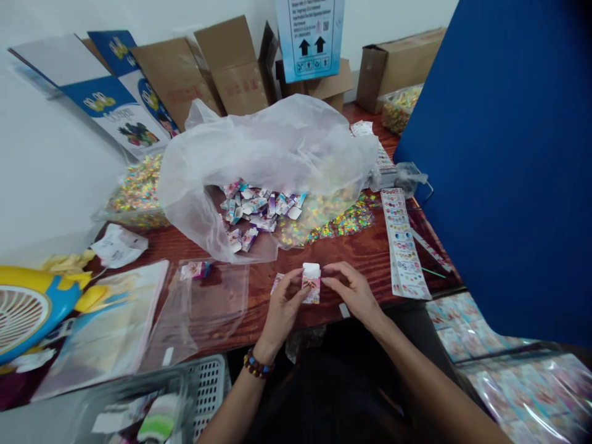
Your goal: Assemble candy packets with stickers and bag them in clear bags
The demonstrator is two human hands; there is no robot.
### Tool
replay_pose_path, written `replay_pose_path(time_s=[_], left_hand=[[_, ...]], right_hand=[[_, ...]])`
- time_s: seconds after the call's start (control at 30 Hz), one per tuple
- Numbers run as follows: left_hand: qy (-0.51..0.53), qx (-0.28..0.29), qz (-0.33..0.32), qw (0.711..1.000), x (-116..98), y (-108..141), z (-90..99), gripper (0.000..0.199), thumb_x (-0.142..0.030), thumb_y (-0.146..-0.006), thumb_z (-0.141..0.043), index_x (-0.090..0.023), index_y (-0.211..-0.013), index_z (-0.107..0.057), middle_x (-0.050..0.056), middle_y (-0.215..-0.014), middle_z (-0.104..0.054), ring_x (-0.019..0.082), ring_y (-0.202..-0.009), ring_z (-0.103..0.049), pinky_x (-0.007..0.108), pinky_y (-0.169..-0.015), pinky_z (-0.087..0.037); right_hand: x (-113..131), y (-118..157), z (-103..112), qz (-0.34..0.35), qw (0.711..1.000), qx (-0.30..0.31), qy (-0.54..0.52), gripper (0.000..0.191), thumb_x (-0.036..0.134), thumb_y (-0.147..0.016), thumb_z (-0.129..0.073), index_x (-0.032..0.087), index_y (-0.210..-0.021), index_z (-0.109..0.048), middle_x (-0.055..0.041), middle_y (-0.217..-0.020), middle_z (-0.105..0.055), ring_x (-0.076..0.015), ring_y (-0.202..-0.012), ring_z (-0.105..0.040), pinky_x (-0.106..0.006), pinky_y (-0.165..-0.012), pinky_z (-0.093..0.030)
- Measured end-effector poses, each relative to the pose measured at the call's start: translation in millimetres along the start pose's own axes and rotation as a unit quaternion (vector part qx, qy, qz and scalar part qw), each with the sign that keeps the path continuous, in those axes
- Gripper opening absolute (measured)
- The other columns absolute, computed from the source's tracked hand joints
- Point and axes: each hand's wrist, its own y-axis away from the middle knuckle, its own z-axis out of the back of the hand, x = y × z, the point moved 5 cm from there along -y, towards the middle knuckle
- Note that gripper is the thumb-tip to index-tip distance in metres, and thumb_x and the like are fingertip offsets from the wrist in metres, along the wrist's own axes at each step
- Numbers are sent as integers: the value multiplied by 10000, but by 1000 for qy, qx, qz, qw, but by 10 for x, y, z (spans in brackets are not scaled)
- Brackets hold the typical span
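While pinched upright between both hands, a small printed cardboard box (pixel 311 283) just over the wooden table (pixel 365 259), its lower end possibly resting on the wood, though fingers block that view. Left hand (pixel 283 303) and right hand (pixel 350 290) both half closed, fingertips pressed to the box's sides, wrists bent, forearms reaching up from the bottom edge, a beaded bracelet (pixel 257 364) on the left wrist. Most of the box's print hidden behind the fingers, elbows cut off by the frame, a heap of small folded boxes (pixel 256 206) beneath a crumpled clear plastic bag (pixel 277 142) farther up the table.
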Motion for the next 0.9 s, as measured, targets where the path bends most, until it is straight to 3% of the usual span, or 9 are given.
replay_pose_path(time_s=[0.17, 0.3, 0.43, 0.57, 0.73, 0.9], left_hand=[[-3, -15, 4, 1000, -19, 60, -25, 339, -287, -828, -589, -212, -1155, -541, 54, -1058, -602, 169, -951, -571, 304, -870, -442], [-24, 21, 12, 999, -45, 96, 6, 349, -290, -846, -568, -222, -1187, -535, 37, -975, -595, 150, -883, -560, 274, -810, -443], [-27, 45, 19, 998, -45, 107, 60, 302, -292, -825, -600, -202, -1112, -573, 19, -864, -578, 134, -792, -549, 253, -731, -440], [17, 73, 57, 996, -30, 126, 41, 260, -277, -801, -632, -180, -1038, -591, 8, -808, -589, 115, -726, -542, 225, -665, -426], [71, 68, 81, 992, -28, 206, -37, 257, -251, -819, -610, -178, -1059, -556, 24, -878, -621, 131, -816, -571, 243, -740, -434], [62, 59, 50, 995, -77, 275, -71, 211, -233, -847, -575, -190, -1047, -521, 36, -950, -625, 150, -903, -574, 276, -821, -424]], right_hand=[[-103, 109, -205, -39, 995, 40, -81, 279, 323, -810, -617, 231, -1072, -584, -16, -938, -662, -165, -843, -628, -271, -758, -496], [-110, 76, -216, -32, 994, 59, -84, 231, 318, -823, -606, 214, -1029, -596, -13, -892, -655, -155, -802, -611, -256, -724, -479], [-48, 52, -182, -8, 993, 103, -63, 187, 316, -842, -586, 203, -987, -620, -12, -843, -629, -145, -768, -588, -246, -687, -457], [82, 46, -136, 47, 992, 119, -16, 121, 266, -860, -563, 188, -912, -639, -33, -883, -609, -151, -827, -577, -265, -745, -440], [137, 58, -132, 95, 988, 117, 19, 114, 197, -870, -528, 182, -815, -626, -46, -914, -604, -148, -838, -579, -271, -754, -437], [173, 71, -127, 63, 991, 118, -4, 206, 191, -870, -525, 207, -1064, -594, -39, -927, -630, -148, -846, -598, -273, -757, -456]])
